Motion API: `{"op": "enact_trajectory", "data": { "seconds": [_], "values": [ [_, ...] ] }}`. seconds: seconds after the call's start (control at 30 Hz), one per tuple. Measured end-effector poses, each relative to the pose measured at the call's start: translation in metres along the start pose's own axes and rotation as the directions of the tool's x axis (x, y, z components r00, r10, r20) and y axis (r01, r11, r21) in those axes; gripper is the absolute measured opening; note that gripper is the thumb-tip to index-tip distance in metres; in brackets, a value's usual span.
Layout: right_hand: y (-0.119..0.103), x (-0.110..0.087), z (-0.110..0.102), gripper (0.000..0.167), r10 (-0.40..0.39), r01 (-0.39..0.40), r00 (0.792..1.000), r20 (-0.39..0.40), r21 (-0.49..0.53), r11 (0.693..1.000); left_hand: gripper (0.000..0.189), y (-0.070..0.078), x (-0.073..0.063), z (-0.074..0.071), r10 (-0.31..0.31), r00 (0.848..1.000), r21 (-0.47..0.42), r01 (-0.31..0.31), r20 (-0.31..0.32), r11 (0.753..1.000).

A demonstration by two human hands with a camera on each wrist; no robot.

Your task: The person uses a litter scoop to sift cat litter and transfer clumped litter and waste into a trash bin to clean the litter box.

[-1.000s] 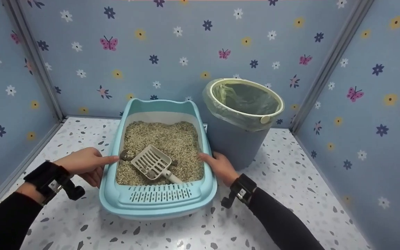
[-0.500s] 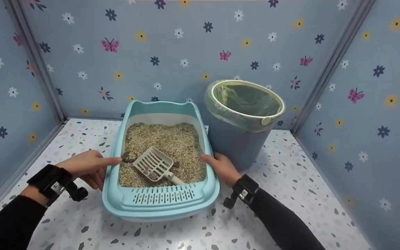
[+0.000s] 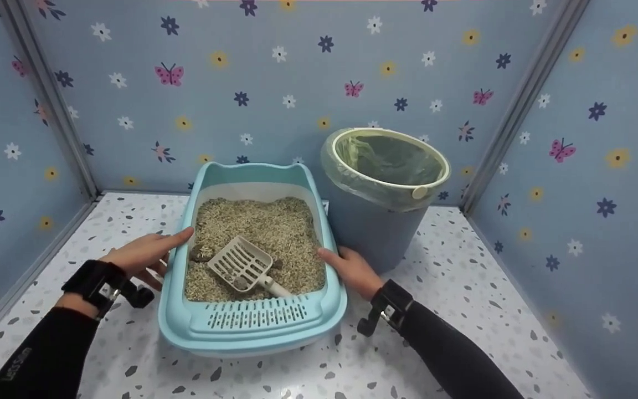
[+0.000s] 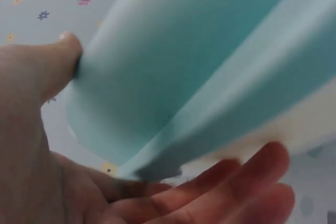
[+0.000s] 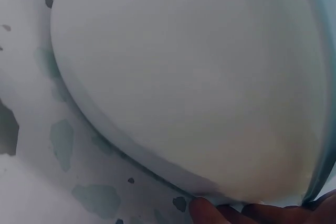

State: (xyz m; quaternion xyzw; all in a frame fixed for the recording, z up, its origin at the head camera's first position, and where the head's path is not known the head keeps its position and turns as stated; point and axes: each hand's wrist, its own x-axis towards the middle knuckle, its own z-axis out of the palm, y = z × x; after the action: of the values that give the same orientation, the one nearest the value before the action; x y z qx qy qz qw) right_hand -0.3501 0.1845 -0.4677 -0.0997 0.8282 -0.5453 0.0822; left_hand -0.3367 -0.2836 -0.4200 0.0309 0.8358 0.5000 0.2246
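A light-blue litter box point(image 3: 252, 339) with a white lower wall stands on the speckled surface, filled with tan pellet litter point(image 3: 291, 221). On the litter lies a beige slotted scoop point(image 3: 240, 265), its handle toward the front and a dark clump in its basket. My left hand point(image 3: 144, 254) grips the box's left rim, thumb over the top; in the left wrist view its fingers point(image 4: 247, 179) reach beneath the rim. My right hand point(image 3: 356, 271) holds the right rim with the thumb on top. The right wrist view shows fingertips point(image 5: 207, 211) low against the white wall point(image 5: 178, 72).
A grey-blue bin point(image 3: 374, 233) with a greenish bag liner point(image 3: 352, 177) and pale ring stands close behind the right hand. Patterned blue panels point(image 3: 274, 72) enclose the back and both sides. Dark clumps point(image 3: 200, 254) lie in the litter near the left rim.
My left hand shifts its grip on the rim: the thumb now points up and farther back, and the forearm has swung right. The right hand and scoop stay in place.
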Motion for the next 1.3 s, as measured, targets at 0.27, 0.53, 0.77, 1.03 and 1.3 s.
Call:
{"op": "enact_trajectory", "data": {
  "seconds": [0.27, 0.53, 0.77, 1.03, 1.3],
  "values": [
    [-0.021, -0.013, -0.012, 0.082, 0.030, -0.022, 0.999, 0.036, -0.213, 0.977, 0.079, -0.003, 0.016, 0.005, 0.026, 0.996, -0.090, -0.034, -0.085, 0.995],
    [-0.091, -0.042, -0.027, 0.088, -0.017, 0.051, 0.998, 0.058, -0.667, 0.743, 0.079, -0.005, 0.017, 0.004, 0.051, 0.994, -0.127, -0.063, -0.095, 0.990],
    [-0.138, -0.031, -0.006, 0.037, -0.134, 0.299, 0.952, 0.277, -0.727, 0.618, 0.087, -0.022, 0.016, 0.006, 0.082, 0.993, -0.235, -0.099, -0.081, 0.967],
    [-0.154, 0.011, 0.036, 0.033, 0.073, 0.428, 0.843, 0.534, -0.745, 0.511, 0.086, -0.034, 0.015, 0.011, 0.122, 0.989, -0.315, -0.142, -0.081, 0.938],
    [-0.149, 0.039, 0.067, 0.048, 0.276, 0.374, 0.790, 0.547, -0.787, 0.490, 0.085, -0.036, 0.016, 0.012, 0.118, 0.989, -0.335, -0.143, -0.093, 0.931]
  ]
}}
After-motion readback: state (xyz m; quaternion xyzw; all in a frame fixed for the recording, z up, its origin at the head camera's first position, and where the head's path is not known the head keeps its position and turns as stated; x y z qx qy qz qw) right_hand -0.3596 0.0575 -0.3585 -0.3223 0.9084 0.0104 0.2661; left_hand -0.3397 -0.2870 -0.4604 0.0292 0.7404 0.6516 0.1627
